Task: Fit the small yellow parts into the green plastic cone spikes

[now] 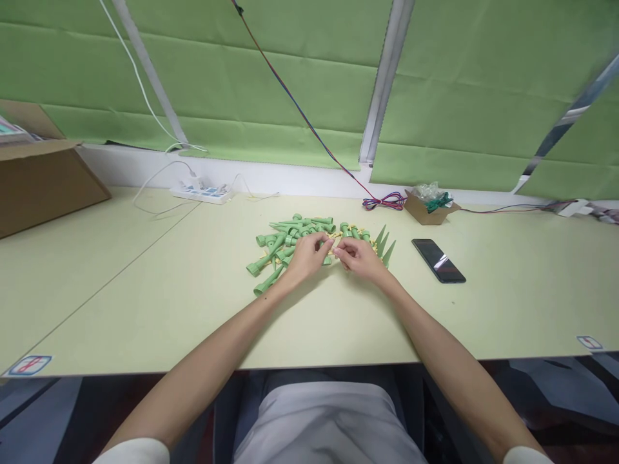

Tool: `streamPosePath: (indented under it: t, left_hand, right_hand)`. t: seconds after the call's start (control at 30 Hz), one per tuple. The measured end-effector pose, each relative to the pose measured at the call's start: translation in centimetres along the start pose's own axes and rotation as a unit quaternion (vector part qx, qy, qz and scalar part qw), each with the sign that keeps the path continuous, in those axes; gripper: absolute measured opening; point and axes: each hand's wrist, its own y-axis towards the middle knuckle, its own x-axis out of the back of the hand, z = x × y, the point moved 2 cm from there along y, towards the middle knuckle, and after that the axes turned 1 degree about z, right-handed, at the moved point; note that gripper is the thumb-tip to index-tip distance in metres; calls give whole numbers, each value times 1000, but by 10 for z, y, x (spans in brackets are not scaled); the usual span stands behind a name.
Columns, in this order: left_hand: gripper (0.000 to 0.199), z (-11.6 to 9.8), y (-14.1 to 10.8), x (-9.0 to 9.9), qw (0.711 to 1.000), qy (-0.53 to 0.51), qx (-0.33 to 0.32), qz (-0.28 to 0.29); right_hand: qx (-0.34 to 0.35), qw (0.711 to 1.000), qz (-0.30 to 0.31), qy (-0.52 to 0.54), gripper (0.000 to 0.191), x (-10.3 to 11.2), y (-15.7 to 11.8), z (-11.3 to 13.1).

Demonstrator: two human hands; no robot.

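Observation:
My left hand (311,252) is closed, its thumb and fingertips pinched together above the table, beside a loose pile of green plastic spikes (278,243). My right hand (356,256) is closed too, fingertips almost meeting those of the left. What either hand pinches is too small to make out. Small yellow pieces (337,236) lie just behind the fingertips and among the green parts. Behind and right of my right hand are more green parts (346,229), with several pointed green tips (382,240) fanned out to the right.
A black phone (438,260) lies to the right on the table (309,328). Behind it stands a small cardboard box (427,211) holding plastic wrap. Bundled wire (385,202) and a power strip (203,192) lie along the back. A large cardboard box (46,183) is at far left.

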Motion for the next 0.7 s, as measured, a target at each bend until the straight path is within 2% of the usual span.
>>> streamPosePath:
  t: [0.7]
  left_hand:
    - [28, 0, -1, -1, 1000, 21, -5, 4]
  right_hand:
    - [1, 1000, -2, -20, 43, 1, -1, 7]
